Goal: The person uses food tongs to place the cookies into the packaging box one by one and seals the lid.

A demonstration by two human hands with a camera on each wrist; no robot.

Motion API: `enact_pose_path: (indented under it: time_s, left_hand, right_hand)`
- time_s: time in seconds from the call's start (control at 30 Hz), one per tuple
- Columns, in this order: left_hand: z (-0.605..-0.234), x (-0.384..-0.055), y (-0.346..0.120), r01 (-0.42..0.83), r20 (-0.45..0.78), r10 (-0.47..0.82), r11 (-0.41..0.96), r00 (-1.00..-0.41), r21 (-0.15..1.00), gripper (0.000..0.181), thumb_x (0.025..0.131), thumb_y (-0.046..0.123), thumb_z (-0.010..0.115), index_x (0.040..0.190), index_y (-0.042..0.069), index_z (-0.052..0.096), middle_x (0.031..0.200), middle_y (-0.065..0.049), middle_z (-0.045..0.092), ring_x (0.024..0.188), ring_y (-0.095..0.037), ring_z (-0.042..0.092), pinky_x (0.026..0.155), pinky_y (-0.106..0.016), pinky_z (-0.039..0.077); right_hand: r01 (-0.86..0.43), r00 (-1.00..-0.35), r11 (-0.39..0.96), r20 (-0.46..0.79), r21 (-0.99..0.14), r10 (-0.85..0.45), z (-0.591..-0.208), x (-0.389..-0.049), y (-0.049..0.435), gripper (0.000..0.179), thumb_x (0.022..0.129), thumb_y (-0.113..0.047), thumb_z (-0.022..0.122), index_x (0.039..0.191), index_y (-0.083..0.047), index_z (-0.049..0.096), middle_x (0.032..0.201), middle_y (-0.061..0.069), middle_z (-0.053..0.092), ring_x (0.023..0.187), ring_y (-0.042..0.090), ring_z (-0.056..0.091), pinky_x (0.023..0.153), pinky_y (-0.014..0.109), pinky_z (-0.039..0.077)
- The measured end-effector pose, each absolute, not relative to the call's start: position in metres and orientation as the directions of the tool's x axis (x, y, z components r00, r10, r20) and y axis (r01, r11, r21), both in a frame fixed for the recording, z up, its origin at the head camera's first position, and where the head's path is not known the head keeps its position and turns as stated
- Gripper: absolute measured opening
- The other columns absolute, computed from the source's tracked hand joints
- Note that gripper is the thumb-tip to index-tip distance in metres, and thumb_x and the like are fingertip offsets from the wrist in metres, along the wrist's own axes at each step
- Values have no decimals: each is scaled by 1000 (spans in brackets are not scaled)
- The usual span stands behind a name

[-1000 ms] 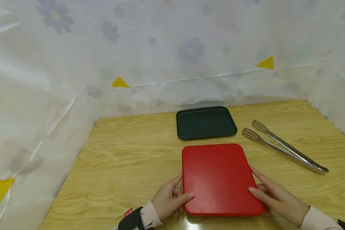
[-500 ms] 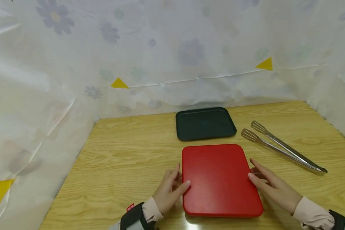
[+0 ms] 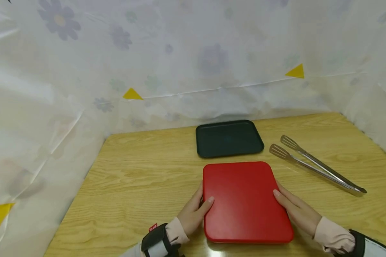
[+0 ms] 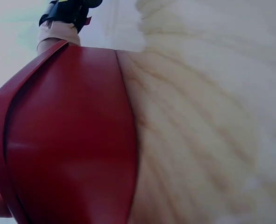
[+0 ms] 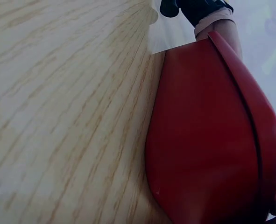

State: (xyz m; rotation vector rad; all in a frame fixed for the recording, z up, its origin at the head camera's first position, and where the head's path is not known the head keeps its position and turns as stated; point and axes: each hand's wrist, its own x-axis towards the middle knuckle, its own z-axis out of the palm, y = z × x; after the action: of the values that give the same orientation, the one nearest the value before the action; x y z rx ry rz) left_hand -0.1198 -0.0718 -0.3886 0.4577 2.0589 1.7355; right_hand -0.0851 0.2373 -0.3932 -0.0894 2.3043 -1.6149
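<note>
A red box with a flat red lid stands on the wooden table near the front, lid on. Along its left side my left hand grips the edge, thumb on top of the lid and fingers down the side wall. My right hand holds the opposite edge the same way, its thumb on the lid's rim. Both wrist views show a dark seam between lid and box wall, and the box's base meets the tabletop. The inside of the box is hidden.
Behind the box lies a dark green tray. Metal tongs with slotted ends lie spread at the right. A flower-patterned sheet hangs around the back and sides of the wooden table.
Both hands loosened and slid forward along the box's sides, and now close in against it again. Box, tray and tongs stay in place.
</note>
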Motion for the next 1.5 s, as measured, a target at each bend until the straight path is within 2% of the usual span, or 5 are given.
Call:
enact_pose_path:
  time_s: [0.3, 0.47, 0.6, 0.9, 1.5]
  left_hand:
    - [-385, -119, -69, -58, -135, 451, 180, -882, 982, 73, 100, 31, 50, 153, -3, 11, 160, -21, 12, 146, -37, 15, 116, -53, 21]
    - [-380, -128, -69, -108, -175, 422, 177, -890, 978, 78, 99, 35, 52, 153, -3, 10, 160, -20, 11, 147, -37, 11, 117, -52, 17]
    - [-380, -141, -67, -47, -119, 444, 171, -888, 984, 74, 100, 29, 51, 152, -5, 10, 160, -23, 11, 147, -38, 11, 118, -52, 17]
    - [-385, -146, -64, 24, -69, 441, 203, -895, 979, 68, 100, 19, 52, 151, -8, 15, 158, -25, 18, 145, -39, 18, 115, -53, 23]
    - [-377, -180, -61, 19, -101, 415, 275, -904, 961, 65, 102, 23, 47, 149, -11, 19, 155, -28, 21, 144, -41, 22, 117, -51, 22]
  right_hand:
    - [184, -931, 373, -283, -909, -231, -391, -89, 242, 68, 105, -28, 36, 152, 5, -2, 158, 29, -7, 142, 48, -5, 85, -4, 22]
    - [163, -931, 483, -296, -860, -214, -380, -102, 244, 71, 105, -34, 34, 152, 6, 0, 157, 32, -2, 142, 53, 0, 115, 39, 27]
    - [115, -944, 534, -259, -837, -203, -373, -114, 241, 71, 104, -36, 33, 152, 7, 3, 155, 35, 3, 140, 56, 6, 108, 69, 17]
    - [40, -958, 560, -192, -828, -214, -375, -116, 232, 67, 104, -29, 37, 151, 10, 9, 153, 37, 15, 137, 53, 23, 104, 66, 29]
    - [114, -946, 562, -262, -819, -189, -371, -137, 238, 72, 104, -38, 34, 151, 10, 6, 154, 37, 7, 140, 56, 11, 108, 67, 22]
